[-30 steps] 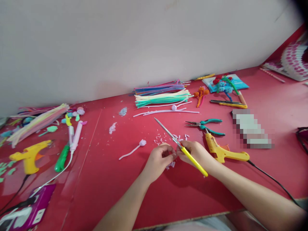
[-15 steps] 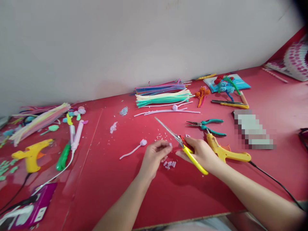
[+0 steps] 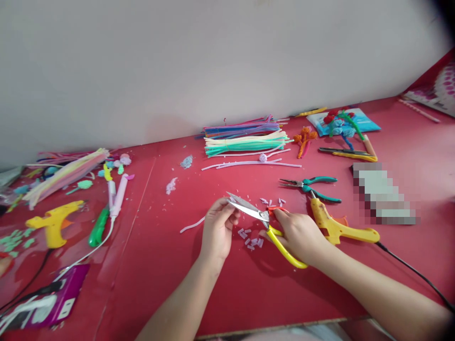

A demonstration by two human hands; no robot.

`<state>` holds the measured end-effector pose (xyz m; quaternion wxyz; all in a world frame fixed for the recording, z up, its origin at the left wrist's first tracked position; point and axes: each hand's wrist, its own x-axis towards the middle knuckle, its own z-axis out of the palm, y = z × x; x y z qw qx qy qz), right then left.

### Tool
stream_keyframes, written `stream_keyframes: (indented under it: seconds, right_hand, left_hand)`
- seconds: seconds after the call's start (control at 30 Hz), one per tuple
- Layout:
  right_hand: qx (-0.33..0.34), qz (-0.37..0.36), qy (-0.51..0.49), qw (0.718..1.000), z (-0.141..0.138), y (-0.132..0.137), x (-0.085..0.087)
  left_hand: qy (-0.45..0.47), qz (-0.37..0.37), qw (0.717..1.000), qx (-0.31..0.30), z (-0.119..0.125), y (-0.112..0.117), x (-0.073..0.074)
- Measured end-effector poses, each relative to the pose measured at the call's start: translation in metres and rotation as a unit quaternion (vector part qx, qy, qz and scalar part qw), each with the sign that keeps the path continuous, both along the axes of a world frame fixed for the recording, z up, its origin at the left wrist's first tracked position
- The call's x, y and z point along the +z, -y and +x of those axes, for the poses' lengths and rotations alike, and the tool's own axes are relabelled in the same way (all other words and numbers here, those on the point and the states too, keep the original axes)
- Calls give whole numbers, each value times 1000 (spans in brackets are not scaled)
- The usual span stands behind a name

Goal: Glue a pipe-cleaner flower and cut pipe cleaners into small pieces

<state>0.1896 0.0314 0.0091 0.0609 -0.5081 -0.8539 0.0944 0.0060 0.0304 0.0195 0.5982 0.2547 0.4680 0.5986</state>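
Note:
My right hand (image 3: 296, 232) grips yellow-handled scissors (image 3: 265, 221), blades pointing left and a little open. My left hand (image 3: 218, 226) sits at the blade tips with fingers curled over the head of a pale lilac pipe cleaner (image 3: 192, 224), whose stem trails left on the red table (image 3: 249, 284). Whether the fingers actually hold the head is hidden. Several short lilac cuttings (image 3: 250, 237) lie between the two hands.
A yellow glue gun (image 3: 337, 226) and teal pliers (image 3: 311, 184) lie right of my right hand. Bundled pipe cleaners (image 3: 245, 137) lie by the wall. At left are another glue gun (image 3: 53, 221), a green-handled tool (image 3: 99, 226) and a purple power strip (image 3: 53, 305).
The scissors swung from pointing up-left to pointing left, blades parting. My left hand moved left and up onto the lilac pipe cleaner's head. The view shifted slightly.

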Motion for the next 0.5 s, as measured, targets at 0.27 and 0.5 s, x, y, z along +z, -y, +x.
stream_keyframes:
  seconds: [0.27,0.5]
  right_hand:
    - [0,1,10,1000,0,1,-1]
    - [3,6,14,1000,-1,1,-2]
  left_hand:
    - [29,21,999,5,2,1,-1]
    - [12,38,999,17,4,2,0]
